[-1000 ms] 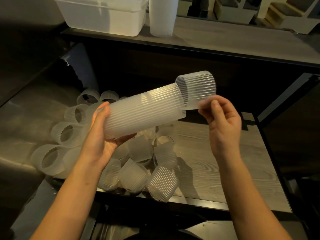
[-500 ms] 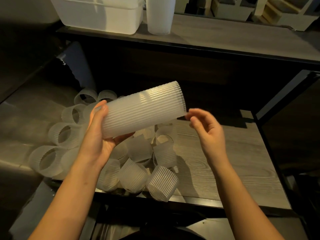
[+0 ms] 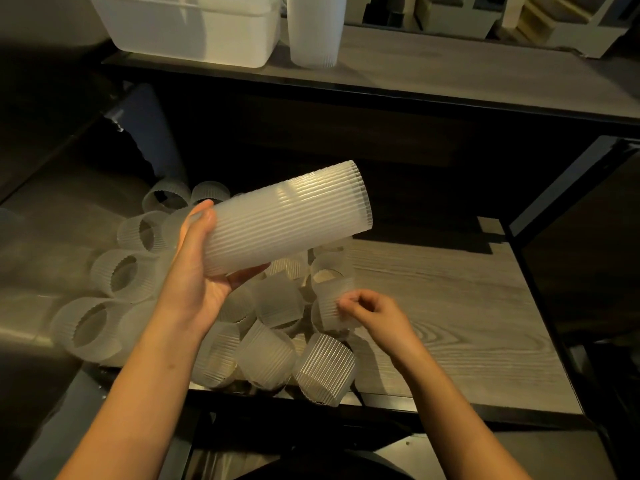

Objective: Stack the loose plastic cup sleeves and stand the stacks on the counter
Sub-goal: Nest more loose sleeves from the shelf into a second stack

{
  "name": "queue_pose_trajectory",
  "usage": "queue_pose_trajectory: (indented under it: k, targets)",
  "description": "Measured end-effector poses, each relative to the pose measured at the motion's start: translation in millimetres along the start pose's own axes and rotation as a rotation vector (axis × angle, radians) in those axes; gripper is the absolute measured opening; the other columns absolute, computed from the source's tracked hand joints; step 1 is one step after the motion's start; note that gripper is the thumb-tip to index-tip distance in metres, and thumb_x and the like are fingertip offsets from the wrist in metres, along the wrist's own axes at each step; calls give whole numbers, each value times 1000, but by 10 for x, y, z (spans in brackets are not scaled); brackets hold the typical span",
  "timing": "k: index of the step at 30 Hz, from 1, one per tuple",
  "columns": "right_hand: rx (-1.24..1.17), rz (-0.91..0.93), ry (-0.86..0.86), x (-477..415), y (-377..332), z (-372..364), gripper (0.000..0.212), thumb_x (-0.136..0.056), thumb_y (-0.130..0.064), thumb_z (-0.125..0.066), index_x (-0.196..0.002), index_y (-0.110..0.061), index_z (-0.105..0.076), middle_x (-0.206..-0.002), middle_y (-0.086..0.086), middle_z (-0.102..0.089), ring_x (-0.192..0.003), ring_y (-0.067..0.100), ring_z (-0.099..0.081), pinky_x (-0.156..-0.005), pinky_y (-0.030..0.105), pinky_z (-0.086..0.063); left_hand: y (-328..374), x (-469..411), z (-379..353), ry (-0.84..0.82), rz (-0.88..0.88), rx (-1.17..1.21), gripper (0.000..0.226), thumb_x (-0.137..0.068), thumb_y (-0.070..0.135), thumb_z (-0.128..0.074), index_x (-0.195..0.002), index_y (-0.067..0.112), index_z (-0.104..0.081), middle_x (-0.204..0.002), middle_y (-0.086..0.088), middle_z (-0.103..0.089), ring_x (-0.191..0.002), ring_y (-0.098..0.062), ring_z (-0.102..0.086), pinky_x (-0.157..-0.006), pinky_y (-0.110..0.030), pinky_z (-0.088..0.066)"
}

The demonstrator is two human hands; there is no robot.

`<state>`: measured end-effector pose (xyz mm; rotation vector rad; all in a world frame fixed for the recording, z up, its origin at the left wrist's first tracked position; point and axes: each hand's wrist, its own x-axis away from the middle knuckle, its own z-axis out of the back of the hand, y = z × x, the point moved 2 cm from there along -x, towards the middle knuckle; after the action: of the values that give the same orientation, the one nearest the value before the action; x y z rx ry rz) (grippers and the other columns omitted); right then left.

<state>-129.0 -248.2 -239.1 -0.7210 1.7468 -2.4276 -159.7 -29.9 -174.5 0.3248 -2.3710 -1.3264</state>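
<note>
A long stack of ribbed sleeves (image 3: 287,220) is held off the surface in the left hand (image 3: 201,268) — thumb laid over the top of the narrow end, the other fingers curled beneath it, palm up. The stack is tilted, its wide open end raised toward the upper right.

The right hand (image 3: 375,311) is lowered to the pile of loose sleeves (image 3: 242,317) on the lower wooden shelf (image 3: 450,306). Its fingers are partly curled and pinched at the edge of 1 upright sleeve (image 3: 329,306); contact is seen, but whether the grip is fully closed on it cannot be told.

The loose sleeves lie scattered on their sides and ends, spilling left from the shelf onto the metal surface (image 3: 52,220).

On the upper counter (image 3: 467,81), 1 finished stack (image 3: 316,29) is stood upright — just beside a white plastic tub (image 3: 194,26).
</note>
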Motion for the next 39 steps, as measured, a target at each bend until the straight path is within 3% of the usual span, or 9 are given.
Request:
queue_pose_trajectory:
  k: [5, 9, 11, 14, 20, 26, 31, 35, 39]
  targets:
    - [-262, 104, 147, 56, -235, 258, 18, -93, -12, -48, -88, -19, -64, -80, -6, -69, -72, 0, -64, -69, 17, -48, 19, -17, -5, -10, -9, 9, 23, -92, 30, -48, -115, 31, -47, -125, -5, -44, -113, -28, -50, -60, -35, -55]
    - [-518, 389, 400, 169, -544, 565, 26, -96, -11, -40, -89, -20, -63, -82, -6, -68, -82, 5, -63, -75, 17, -51, 30, -17, -32, -8, -4, 10, 23, -90, 30, -49, -112, 32, -49, -126, -6, -43, -113, -28, -49, -60, -35, -56]
    - [-570, 547, 414, 235, -715, 628, 26, -94, -14, -39, -88, -22, -64, -87, -7, -66, -88, 7, -61, -79, 18, -50, 23, -13, -42, -10, 5, 4, 25, -88, 31, -50, -114, 31, -49, -127, -6, -42, -113, -28, -49, -61, -35, -56]
    - [-524, 658, 377, 248, -887, 595, 25, -88, -17, -39, -89, -24, -62, -86, -13, -66, -90, 6, -60, -83, 20, -48, 12, -11, -65, -20, 12, -16, 28, -89, 30, -49, -117, 31, -49, -125, -5, -42, -111, -27, -49, -63, -37, -58]
    - [-341, 609, 350, 150, -906, 498, 22, -87, -20, -37, -90, -25, -58, -84, -20, -65, -87, -2, -59, -83, 17, -47, 19, -17, -72, -40, 5, -22, 26, -90, 29, -47, -115, 32, -50, -119, -2, -45, -108, -25, -51, -68, -41, -59]
    - [-189, 595, 273, 64, -841, 375, 23, -87, -18, -35, -87, -22, -58, -84, -11, -61, -81, -4, -56, -75, 12, -44, 9, -37, -71, -71, -11, -45, 25, -90, 29, -47, -114, 34, -51, -120, -2, -45, -109, -26, -51, -72, -44, -58]
    - [-86, 657, 289, 60, -790, 277, 26, -95, -24, -31, -106, -34, -52, -103, -18, -58, -97, -10, -54, -83, 9, -43, -13, -67, -57, -73, -5, -47, 26, -90, 30, -48, -115, 35, -50, -121, -3, -44, -110, -26, -50, -72, -44, -58]
    - [-121, 431, 469, -199, -452, 422, 24, -99, -22, -36, -117, -23, -52, -109, -11, -57, -102, 3, -55, -84, 19, -49, 6, -76, -27, -73, -16, -46, 25, -90, 31, -49, -114, 36, -51, -123, -4, -44, -111, -27, -50, -69, -42, -58]
    - [236, -45, 234, -595, 50, 315, 42, -94, -28, -48, -134, -17, -41, -126, 6, -53, -92, 7, -51, -76, 20, -43, 32, -66, -24, -61, -24, -43, 25, -90, 30, -48, -114, 35, -50, -120, -3, -44, -109, -26, -51, -67, -41, -58]
